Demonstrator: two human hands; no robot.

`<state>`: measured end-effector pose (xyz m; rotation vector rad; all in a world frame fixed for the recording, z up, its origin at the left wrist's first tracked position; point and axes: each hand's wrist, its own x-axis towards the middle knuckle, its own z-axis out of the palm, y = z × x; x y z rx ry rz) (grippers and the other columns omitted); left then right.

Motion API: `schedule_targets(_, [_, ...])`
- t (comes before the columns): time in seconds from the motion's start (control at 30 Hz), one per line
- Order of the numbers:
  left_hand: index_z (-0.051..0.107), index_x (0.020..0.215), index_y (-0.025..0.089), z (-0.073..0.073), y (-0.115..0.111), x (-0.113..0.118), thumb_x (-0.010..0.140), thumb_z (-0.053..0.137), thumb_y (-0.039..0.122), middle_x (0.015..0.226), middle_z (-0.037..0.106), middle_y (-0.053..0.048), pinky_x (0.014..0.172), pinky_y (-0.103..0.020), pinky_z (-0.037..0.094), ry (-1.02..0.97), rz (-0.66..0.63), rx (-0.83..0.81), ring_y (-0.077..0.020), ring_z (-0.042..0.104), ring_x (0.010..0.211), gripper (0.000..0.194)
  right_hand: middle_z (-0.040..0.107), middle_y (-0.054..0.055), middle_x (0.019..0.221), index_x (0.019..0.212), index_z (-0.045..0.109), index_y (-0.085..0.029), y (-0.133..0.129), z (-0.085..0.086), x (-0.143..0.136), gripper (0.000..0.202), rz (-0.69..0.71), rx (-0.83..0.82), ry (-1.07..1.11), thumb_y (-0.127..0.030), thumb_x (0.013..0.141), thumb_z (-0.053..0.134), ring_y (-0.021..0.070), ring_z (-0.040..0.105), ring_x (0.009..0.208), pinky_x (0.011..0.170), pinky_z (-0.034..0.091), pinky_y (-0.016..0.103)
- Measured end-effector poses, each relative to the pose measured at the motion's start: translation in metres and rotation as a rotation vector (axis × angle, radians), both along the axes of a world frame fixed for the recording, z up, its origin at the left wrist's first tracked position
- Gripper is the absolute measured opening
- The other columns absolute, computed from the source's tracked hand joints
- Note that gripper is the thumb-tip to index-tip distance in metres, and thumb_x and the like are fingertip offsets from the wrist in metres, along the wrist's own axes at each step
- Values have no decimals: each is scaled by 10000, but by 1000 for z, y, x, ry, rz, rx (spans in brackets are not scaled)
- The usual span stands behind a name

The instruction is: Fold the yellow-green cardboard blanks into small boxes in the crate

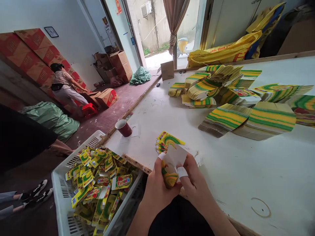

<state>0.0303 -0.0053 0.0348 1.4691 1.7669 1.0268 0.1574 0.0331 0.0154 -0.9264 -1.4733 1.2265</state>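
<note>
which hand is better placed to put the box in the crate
Probably the left hand: it holds the box on the side nearer the crate, which sits to the left. The right hand also holds the box, but farther from the crate.

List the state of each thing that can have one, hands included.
Held carton: one end open, white flap raised
Left hand: gripping it
Right hand: gripping it
Crate: uncovered, heaped with small cartons
Mug: upright, uncovered, contents unclear
Striped card bundles: stacked, fanned out
Curtain: gathered, tied
</note>
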Motion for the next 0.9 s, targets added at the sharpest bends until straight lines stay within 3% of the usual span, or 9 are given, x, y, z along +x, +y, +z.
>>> schedule_targets(0.07, [399, 1307, 216, -2, -1, -1, 696, 744, 279, 1041, 714, -99, 762, -383, 532, 32, -16, 1, -286, 695, 902, 705, 696, 68, 1119, 1276, 511, -234, 3, 2, 2, 360, 81, -106, 88, -283, 920, 501, 193, 678, 906, 766, 572, 300])
schedule_targets(0.2, [440, 1281, 232, -7, -4, -2, 711, 732, 269, 1046, 703, -93, 789, -387, 528, 99, -50, 20, -289, 691, 924, 641, 718, 71, 1146, 1261, 586, -223, 10, -1, 6, 372, 240, -313, 228, -305, 902, 533, 228, 680, 1039, 896, 562, 358])
schedule_targets(0.33, [482, 1123, 241, -7, -6, -3, 679, 708, 210, 971, 682, -62, 736, -366, 521, 221, -35, 39, -285, 690, 885, 499, 745, 86, 1142, 1256, 646, -202, 9, -6, 7, 389, 233, -342, 182, -344, 908, 545, 285, 674, 1092, 953, 545, 423])
schedule_targets(0.47, [407, 1162, 242, -4, -6, -6, 709, 658, 193, 999, 672, -60, 737, -381, 538, 260, -66, -10, -276, 684, 894, 520, 679, 104, 1322, 1377, 588, -217, -1, -3, 8, 468, 267, -166, 44, -408, 957, 507, 310, 623, 1233, 1009, 536, 449])
schedule_targets(0.57, [427, 1160, 248, -7, -4, -5, 736, 611, 168, 1095, 649, -97, 800, -415, 560, 275, -124, 34, -289, 677, 975, 469, 489, 77, 1539, 1475, 487, -276, -8, -7, 6, 510, 295, 110, -89, -281, 966, 508, 279, 495, 1389, 1121, 454, 442])
schedule_targets(0.63, [447, 1146, 247, -10, -3, -4, 721, 614, 152, 1178, 611, -129, 858, -452, 557, 298, -131, 85, -313, 655, 1059, 467, 457, 66, 1562, 1464, 501, -310, -9, -16, 3, 533, 251, 248, -118, -157, 955, 464, 251, 488, 1398, 1126, 454, 424])
schedule_targets(0.77, [382, 1207, 232, -9, -4, -7, 678, 701, 184, 1194, 589, -126, 928, -494, 532, 282, 29, 101, -313, 620, 1122, 619, 588, 64, 1450, 1392, 571, -349, -2, -31, 3, 583, 111, 321, -61, -43, 909, 458, 222, 576, 1320, 1070, 518, 411])
schedule_targets(0.9, [486, 1083, 227, -1, -7, -18, 691, 727, 247, 1044, 654, -69, 876, -463, 537, 300, 57, 52, -282, 648, 1005, 460, 492, 87, 1534, 1457, 495, -336, 4, -33, 5, 606, 86, 412, -103, -44, 927, 471, 234, 518, 1373, 1083, 506, 427])
